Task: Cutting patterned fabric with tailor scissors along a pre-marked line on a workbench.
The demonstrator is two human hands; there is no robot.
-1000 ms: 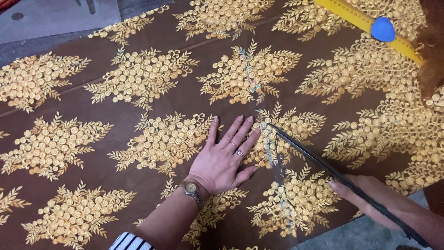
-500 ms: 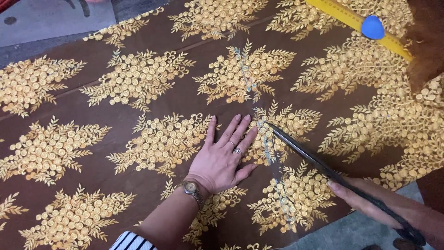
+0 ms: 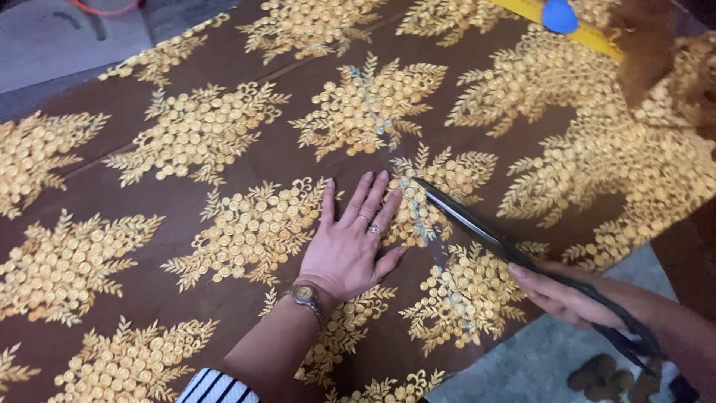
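Left hand (image 3: 349,242), frame centre: flat, fingers spread, pressing brown gold-patterned fabric (image 3: 186,194), gripping nothing. Right hand (image 3: 563,295), lower right: closed round handles of long scissors (image 3: 492,242). Blade axis runs diagonally up-left; tip just beside left fingertips, along pale marked line.

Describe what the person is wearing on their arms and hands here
The left hand is bare apart from two rings, one on the middle finger and one on the ring finger, and a gold-toned wristwatch with a metal band on the wrist. Near the elbow, the edge of a sleeve with dark and white stripes shows. The right hand and its forearm are bare; no ring, watch or sleeve is visible there.
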